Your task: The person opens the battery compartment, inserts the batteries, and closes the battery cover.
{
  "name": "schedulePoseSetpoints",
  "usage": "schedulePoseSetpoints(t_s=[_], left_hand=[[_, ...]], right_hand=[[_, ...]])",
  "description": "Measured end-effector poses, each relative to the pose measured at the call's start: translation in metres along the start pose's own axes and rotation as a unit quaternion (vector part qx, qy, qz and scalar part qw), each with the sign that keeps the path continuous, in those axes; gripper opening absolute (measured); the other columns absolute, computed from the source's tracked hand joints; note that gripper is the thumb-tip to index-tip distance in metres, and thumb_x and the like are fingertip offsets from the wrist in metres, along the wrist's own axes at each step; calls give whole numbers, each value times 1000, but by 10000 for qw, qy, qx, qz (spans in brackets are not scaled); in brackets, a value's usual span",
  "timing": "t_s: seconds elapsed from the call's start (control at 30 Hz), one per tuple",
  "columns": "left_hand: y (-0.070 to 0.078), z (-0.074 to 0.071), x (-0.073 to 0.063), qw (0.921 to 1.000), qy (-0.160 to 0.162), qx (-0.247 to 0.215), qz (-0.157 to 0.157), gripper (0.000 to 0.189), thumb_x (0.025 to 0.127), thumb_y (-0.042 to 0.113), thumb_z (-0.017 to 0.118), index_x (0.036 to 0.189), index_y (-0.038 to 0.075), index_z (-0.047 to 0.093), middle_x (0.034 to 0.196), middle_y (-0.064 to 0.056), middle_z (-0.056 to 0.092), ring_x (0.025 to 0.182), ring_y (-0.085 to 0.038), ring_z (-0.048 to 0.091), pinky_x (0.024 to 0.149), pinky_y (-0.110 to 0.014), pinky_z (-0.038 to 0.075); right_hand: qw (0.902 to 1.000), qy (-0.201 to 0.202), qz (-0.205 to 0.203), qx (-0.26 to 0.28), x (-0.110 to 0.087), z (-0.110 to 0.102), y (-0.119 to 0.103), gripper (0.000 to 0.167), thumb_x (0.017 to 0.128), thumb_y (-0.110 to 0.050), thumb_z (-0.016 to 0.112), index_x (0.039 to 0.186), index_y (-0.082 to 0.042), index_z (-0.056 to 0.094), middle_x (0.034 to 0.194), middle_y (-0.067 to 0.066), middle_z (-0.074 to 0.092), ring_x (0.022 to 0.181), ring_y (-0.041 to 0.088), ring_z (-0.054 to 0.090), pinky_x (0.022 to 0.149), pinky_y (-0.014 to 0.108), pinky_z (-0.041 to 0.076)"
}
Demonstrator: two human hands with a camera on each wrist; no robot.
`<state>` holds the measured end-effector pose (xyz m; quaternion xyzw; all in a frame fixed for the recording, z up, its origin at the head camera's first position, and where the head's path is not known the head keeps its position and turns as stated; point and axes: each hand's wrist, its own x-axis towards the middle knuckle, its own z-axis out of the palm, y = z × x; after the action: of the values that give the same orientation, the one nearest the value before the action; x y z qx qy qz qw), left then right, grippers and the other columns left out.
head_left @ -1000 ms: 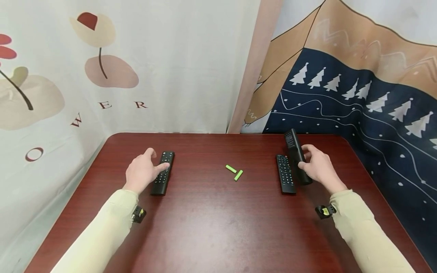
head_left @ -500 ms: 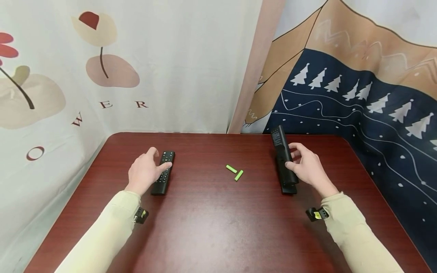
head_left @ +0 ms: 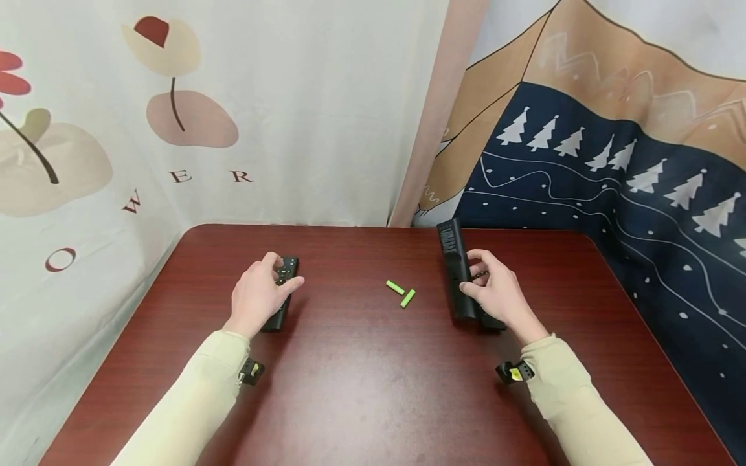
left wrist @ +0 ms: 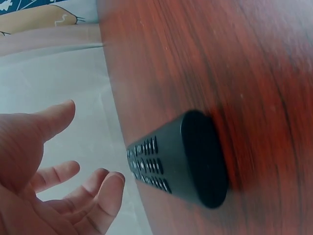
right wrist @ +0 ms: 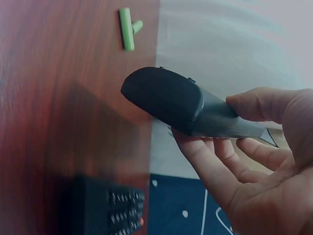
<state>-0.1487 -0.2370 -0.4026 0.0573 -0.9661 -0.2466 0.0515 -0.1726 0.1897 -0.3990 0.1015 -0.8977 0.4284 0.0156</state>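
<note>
Between thumb and fingers, my right hand [head_left: 498,291] grips a black remote control [head_left: 456,278], raised above the table with its labelled back facing the head camera. Below it lies another black remote [right wrist: 110,210], buttons up, largely covered by the right hand in the head view. My left hand [head_left: 256,294] hovers with loosely spread fingers over a third remote [left wrist: 166,161]. In the left wrist view its fingertips are apart from that remote, which rests buttons up on the table. Two small green batteries [head_left: 408,298] lie close together between the hands.
The reddish-brown wooden table [head_left: 361,388] has rounded far corners. A white curtain [head_left: 315,116] with flower prints hangs behind it. On the right hangs a dark blue and tan cloth [head_left: 548,175] with tree prints.
My right hand has carried its remote leftward, across the remote on the table and toward the batteries. The left hand has shifted slightly right over its remote.
</note>
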Motion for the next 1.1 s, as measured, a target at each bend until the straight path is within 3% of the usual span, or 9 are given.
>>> schedulePoseSetpoints(t_s=[0.23, 0.6, 0.93, 1.1], left_hand=[[11, 10, -1, 9990, 75, -310, 323, 45, 94, 36, 75, 122, 5, 58, 113, -19, 67, 101, -36, 64, 81, -54, 52], [42, 30, -7, 9909, -39, -929, 974, 48, 91, 30, 80, 129, 8, 58, 121, -17, 63, 96, -34, 67, 83, -48, 55], [68, 56, -23, 9690, 107, -1392, 2040, 53, 85, 24, 86, 130, 9, 62, 122, -16, 61, 97, -35, 66, 85, -45, 56], [80, 68, -32, 9630, -168, -1379, 2307, 58, 87, 30, 85, 138, 15, 60, 128, -12, 58, 98, -31, 63, 87, -44, 55]], right_hand=[[9967, -154, 138, 783, 0, 18, -7, 53, 89, 2, 71, 138, -5, 51, 107, 22, 67, 84, 27, 66, 55, 33, 55], [9842, -479, 83, 1705, -1, 42, -14, 55, 89, 6, 69, 139, -1, 48, 108, 25, 66, 81, 16, 67, 68, 39, 64], [9658, -761, 392, 2449, -3, 61, -24, 60, 89, 5, 68, 143, -3, 44, 113, 24, 63, 85, 18, 67, 72, 35, 64], [9598, -797, 422, 2659, -3, 67, -29, 59, 89, 5, 68, 142, -3, 44, 112, 24, 63, 84, 18, 67, 72, 36, 64]])
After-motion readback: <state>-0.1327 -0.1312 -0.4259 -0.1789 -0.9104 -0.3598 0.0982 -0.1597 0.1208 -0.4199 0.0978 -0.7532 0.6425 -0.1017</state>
